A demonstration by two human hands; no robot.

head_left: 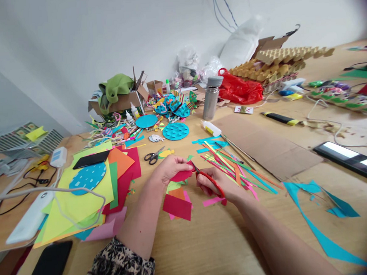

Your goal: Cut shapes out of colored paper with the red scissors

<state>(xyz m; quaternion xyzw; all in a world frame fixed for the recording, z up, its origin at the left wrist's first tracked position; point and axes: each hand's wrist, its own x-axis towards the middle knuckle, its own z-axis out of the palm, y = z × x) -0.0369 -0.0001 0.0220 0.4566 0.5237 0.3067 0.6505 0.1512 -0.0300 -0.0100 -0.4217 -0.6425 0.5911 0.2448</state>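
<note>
"Red paper, first of all: what is happening to it?"

"The red paper (182,176) is at the middle of a wooden table (215,251), pinched between the thumb and fingers of the left hand (173,167). That arm wears a black-and-cream patterned sleeve (119,264)."

"And the other hand?"

"The right hand (225,184) has its fingers wrapped around the handles of the red scissors (214,181). The blades point away from the wearer and meet the paper's right edge — whether they are parted or together, I cannot tell."

"What lies just below the hands?"

"A red rectangle (177,207), flat on the table, overlapping orange and pink pieces."

"To the right?"

"A loose heap of narrow paper strips (235,167) — green, pink, orange, blue — and past it a flat cardboard sheet (265,147)."

"To the left?"

"Overlapping coloured sheets (104,192), mostly yellow and red, with a black phone (91,159) on top. Between them and the far blue disc (176,131) lie black-handled scissors (153,156)."

"Anything standing?"

"A steel bottle (211,100) with a grey lid, upright beyond the hands, beside a red plastic bag (239,88)."
</note>
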